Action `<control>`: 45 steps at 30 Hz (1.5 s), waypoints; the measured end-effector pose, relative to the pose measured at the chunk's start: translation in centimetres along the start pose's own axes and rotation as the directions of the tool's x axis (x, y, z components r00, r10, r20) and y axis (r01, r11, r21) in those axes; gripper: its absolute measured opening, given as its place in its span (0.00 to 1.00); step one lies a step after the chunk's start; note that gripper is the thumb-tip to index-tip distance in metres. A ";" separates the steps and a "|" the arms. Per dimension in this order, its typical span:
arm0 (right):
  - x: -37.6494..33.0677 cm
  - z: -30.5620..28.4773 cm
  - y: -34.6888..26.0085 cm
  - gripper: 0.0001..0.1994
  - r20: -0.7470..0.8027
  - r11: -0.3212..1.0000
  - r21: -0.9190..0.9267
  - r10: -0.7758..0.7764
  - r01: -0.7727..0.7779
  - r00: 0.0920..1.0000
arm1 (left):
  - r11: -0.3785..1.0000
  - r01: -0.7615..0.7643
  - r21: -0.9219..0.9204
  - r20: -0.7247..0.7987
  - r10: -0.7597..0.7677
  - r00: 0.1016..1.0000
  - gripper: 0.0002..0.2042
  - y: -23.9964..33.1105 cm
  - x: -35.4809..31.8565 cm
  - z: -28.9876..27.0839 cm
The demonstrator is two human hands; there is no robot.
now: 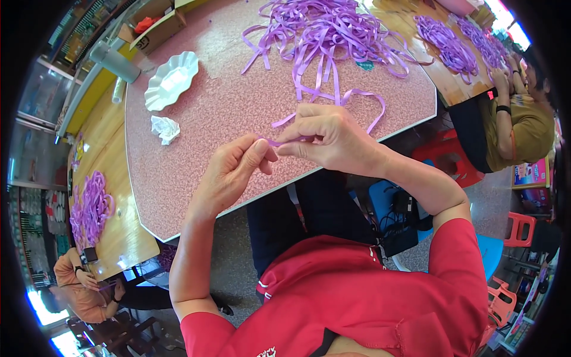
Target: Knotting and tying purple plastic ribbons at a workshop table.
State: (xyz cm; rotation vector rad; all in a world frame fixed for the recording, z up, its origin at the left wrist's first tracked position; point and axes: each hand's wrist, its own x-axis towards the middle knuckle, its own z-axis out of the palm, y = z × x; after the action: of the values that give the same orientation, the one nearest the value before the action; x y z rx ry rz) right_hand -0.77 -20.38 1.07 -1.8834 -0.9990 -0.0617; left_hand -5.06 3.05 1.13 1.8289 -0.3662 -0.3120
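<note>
Between my two hands a narrow purple ribbon (273, 142) is stretched above the near edge of the pink speckled table. My left hand (235, 169) pinches one part of it between thumb and forefinger. My right hand (333, 137) grips it a short way to the right, fingers curled so that part of the strip is hidden. A loose length of ribbon (375, 107) curls on the table behind my right hand. Farther back lies a big tangled pile of purple ribbons (324, 35), with several strands trailing toward me.
On the left of the pink table (178, 178) are a white scalloped dish (172, 80) and crumpled white paper (165, 129). A grey bottle (115, 61) and a cardboard box (156, 35) stand behind. People with more ribbon piles (449, 47) sit at side tables. A red stool (449, 157) stands right.
</note>
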 end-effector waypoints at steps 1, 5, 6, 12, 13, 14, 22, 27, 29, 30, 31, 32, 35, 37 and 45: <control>0.0 -0.1 0.0 0.09 -0.012 0.999 0.015 0.035 -0.035 0.999 | 1.000 -0.012 0.012 -0.002 0.012 1.000 0.20 0.0 0.0 0.2; -0.2 -0.4 0.4 0.07 -0.030 0.998 0.030 0.061 -0.060 0.998 | 0.980 0.035 -0.197 -0.091 -0.053 0.994 0.22 -1.3 -0.2 1.0; -0.4 -0.3 0.7 0.08 -0.034 0.999 0.025 0.048 -0.047 0.998 | 0.966 0.041 -0.257 -0.121 -0.074 0.990 0.22 -1.3 0.0 1.5; -0.9 -0.5 1.3 0.09 -0.051 0.999 -0.032 -0.021 0.019 0.998 | 0.979 -0.006 -0.204 -0.108 -0.016 0.994 0.20 -1.0 0.7 2.7; -1.0 -0.5 1.4 0.09 -0.056 1.000 -0.025 -0.016 0.015 0.998 | 0.986 -0.026 -0.167 -0.116 0.007 0.993 0.19 -1.0 0.7 2.7; -1.1 -0.5 1.4 0.09 -0.058 1.000 -0.025 -0.016 0.015 0.998 | 0.986 -0.026 -0.166 -0.114 0.007 0.993 0.19 -1.0 0.7 2.8; -1.0 -0.5 0.5 0.06 -0.045 0.992 0.070 0.110 -0.107 0.993 | 0.995 -0.044 -0.088 -0.165 0.029 0.986 0.15 -1.0 0.9 3.2; -1.0 -0.6 0.8 0.06 -0.119 1.000 -0.002 0.002 -0.002 0.993 | 0.986 -0.087 -0.141 -0.285 0.043 0.957 0.20 -1.6 1.3 2.7; -0.9 -0.6 0.7 0.06 -0.107 1.000 -0.018 -0.025 0.023 0.994 | 0.976 -0.050 -0.214 -0.267 -0.009 0.964 0.23 -1.0 1.6 3.5; -0.9 -0.6 0.7 0.07 -0.117 0.994 -0.072 -0.094 0.086 0.989 | 0.975 -0.051 -0.214 -0.267 -0.008 0.964 0.23 -0.8 1.8 3.6; -0.9 -0.6 0.7 0.08 -0.123 0.981 -0.127 -0.164 0.148 0.979 | 0.987 -0.007 -0.160 -0.173 -0.021 0.985 0.23 -0.6 1.9 3.6; -1.0 -0.6 0.8 0.08 -0.123 0.981 -0.128 -0.164 0.148 0.979 | 0.994 0.032 -0.101 -0.080 -0.040 0.996 0.23 -0.6 2.0 3.7; -1.1 -0.4 1.3 0.09 -0.155 0.961 -0.172 -0.243 0.216 0.958 | 0.971 -0.037 -0.238 -0.087 0.016 0.996 0.24 -1.7 1.9 3.9; -1.4 -0.3 1.3 0.09 -0.149 0.969 -0.156 -0.212 0.189 0.966 | 0.981 -0.060 -0.185 -0.138 0.035 0.990 0.22 -1.2 1.8 4.5; -1.1 -0.5 1.2 0.08 -0.172 0.998 0.020 -0.049 0.053 0.984 | 0.972 -0.142 -0.185 -0.235 0.097 0.967 0.17 -1.1 1.7 5.0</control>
State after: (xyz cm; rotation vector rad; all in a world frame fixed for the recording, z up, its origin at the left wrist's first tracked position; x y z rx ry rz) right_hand -0.57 -21.70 -0.01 -1.7975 -0.9253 -0.2376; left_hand -5.43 -1.73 -1.36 1.6156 -0.2752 -0.0533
